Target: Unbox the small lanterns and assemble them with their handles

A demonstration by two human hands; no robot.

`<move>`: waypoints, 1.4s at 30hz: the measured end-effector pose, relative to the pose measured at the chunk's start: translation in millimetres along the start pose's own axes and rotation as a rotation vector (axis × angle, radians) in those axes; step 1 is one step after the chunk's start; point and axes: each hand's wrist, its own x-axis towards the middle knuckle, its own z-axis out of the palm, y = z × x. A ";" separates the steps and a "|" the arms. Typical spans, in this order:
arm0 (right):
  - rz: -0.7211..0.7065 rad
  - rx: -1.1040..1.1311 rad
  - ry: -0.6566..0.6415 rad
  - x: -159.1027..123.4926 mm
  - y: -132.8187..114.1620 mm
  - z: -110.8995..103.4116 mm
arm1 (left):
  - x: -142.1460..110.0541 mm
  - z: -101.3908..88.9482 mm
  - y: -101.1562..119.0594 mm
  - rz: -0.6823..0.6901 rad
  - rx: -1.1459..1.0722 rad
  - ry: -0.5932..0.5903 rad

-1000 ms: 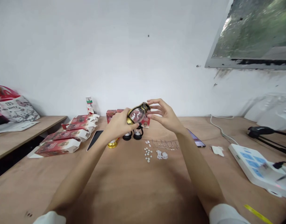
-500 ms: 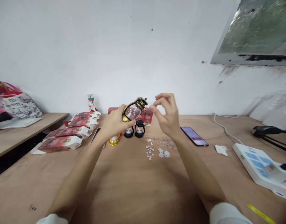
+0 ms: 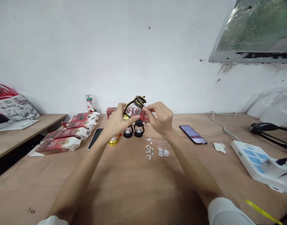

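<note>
My left hand is closed around the lower part of a small black-and-gold lantern, which tilts up to the right and has a clear globe. Close to the lantern's cap, my right hand pinches a thin wire handle, mostly hidden by the fingertips. Below, two black lanterns stand on the table, one partly covered by my left hand. A lantern with a gold base stands behind my left wrist. Small white discs, white flat plates and bent wire handles lie to the right.
Several opened red boxes lie at the left, with a dark phone or tablet beside them. More red boxes stand behind the lanterns. At the right are a lit phone, crumpled tissue and a white power strip.
My right hand moved away from the lantern's top with its fingers pinched, then came back in against the cap's side. The left hand keeps its hold, and the lantern has tipped slightly more upright.
</note>
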 end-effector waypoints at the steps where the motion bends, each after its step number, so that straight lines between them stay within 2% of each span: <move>1: 0.052 0.024 0.042 1.3 2.6 -2.1 | 0.8 -1.9 -2.8 0.017 -0.056 -0.009; 2: 0.126 0.061 0.084 3.2 5.8 -5.2 | 1.3 -4.5 -4.8 0.054 -0.107 -0.036; 4: 0.300 0.164 0.130 7.7 13.9 -12.4 | 0.8 -10.8 -5.4 0.181 -0.168 -0.164; 7: 0.487 0.344 0.046 12.3 25.4 -18.9 | -3.3 -17.4 1.1 0.321 -0.206 -0.376; 9: 0.567 0.464 -0.088 12.2 29.7 -17.7 | -6.7 -17.5 6.1 0.305 -0.226 -0.443; 13: 0.667 0.707 -0.354 7.7 28.5 -6.7 | -8.9 -12.9 8.2 0.236 -0.231 -0.468; 15: 0.676 0.758 -0.379 5.8 26.4 -1.2 | -7.7 -12.5 6.9 0.198 -0.206 -0.488; 18: 0.703 0.763 -0.308 4.4 26.2 2.4 | -5.4 -14.9 5.5 0.164 -0.160 -0.509; 22: 0.747 0.828 -0.282 0.4 29.4 -2.3 | -3.6 -16.5 4.3 0.166 -0.070 -0.378; 25: 0.727 0.855 -0.270 -8.0 36.1 -9.8 | -3.6 -15.1 3.8 0.112 0.008 -0.327; 27: 0.732 0.781 -0.210 -16.9 47.6 -17.3 | -4.3 -15.2 4.1 0.051 0.069 -0.275; 30: 0.795 0.523 -0.163 -35.7 77.8 -35.9 | -5.8 -19.8 4.3 -0.025 0.186 -0.123; 32: 0.881 0.270 -0.232 -51.8 101.2 -54.0 | -6.9 -26.1 4.4 -0.052 0.223 -0.053; 34: 0.935 -0.072 -0.361 -69.6 120.0 -74.2 | -8.5 -34.1 5.3 -0.062 0.215 0.011; 36: 0.948 -0.218 -0.428 -88.1 129.5 -93.0 | -10.6 -42.5 7.4 -0.069 0.219 0.073; 39: 0.896 -0.330 -0.599 -114.8 125.7 -111.7 | -14.8 -53.1 11.9 -0.072 0.225 0.134; 42: 0.816 -0.372 -0.763 -137.2 111.1 -117.1 | -19.0 -58.6 16.3 -0.051 0.216 0.193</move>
